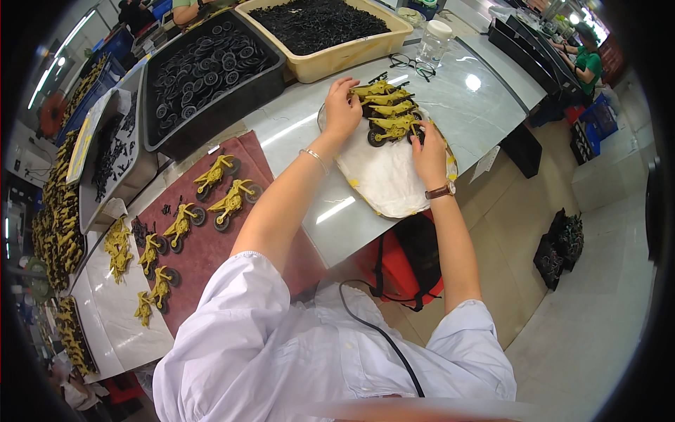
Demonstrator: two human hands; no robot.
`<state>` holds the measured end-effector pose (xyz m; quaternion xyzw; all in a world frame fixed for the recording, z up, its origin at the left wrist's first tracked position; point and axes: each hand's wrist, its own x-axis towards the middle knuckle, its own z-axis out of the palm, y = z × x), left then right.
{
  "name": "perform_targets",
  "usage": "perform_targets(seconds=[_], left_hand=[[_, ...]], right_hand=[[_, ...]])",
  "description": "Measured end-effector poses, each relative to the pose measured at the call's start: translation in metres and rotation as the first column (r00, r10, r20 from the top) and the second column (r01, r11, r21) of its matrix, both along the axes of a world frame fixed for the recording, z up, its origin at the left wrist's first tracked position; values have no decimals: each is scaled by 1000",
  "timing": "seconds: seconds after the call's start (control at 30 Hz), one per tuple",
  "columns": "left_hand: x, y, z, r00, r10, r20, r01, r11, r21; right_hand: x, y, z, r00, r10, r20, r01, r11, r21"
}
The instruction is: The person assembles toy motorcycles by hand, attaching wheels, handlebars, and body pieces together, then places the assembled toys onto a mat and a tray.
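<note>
while the left hand (342,105) rests spread beside a row of yellow toy motorcycles (389,112) on the white tray (383,184), the right hand (429,149) pinches the nearest one's wheel; lining up seems underway, needing gentle placement.

I read this as a toy assembly workshop, factory floor style. Long grey tabletop (485,105) runs down the room as a shared line, with another worker in green (589,62) seated further along it. Bulk parts sit in bins: a black tub of small black wheels (204,70) and a beige tub of black pieces (320,24). Yellow toy motorbikes (228,204) lie in rows on a maroon mat (204,246), more are stacked on a white tray (390,179), and heaps of yellow bodies (60,225) fill the left side. Crates and bags stand on the tiled floor (605,295).
</note>
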<state>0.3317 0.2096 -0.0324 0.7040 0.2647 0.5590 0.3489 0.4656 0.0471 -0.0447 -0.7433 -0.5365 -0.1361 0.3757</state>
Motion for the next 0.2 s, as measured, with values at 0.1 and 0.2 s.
perform_targets(seconds=[0.1, 0.2], left_hand=[[-8, -5, 3, 997, -33, -65, 39, 995, 95], [-7, 4, 2, 953, -300, 38, 299, 920, -253]], right_hand=[[1, -1, 2, 981, 3, -196, -5, 1000, -11], [1, 0, 4, 969, -48, -244, 42, 999, -31]])
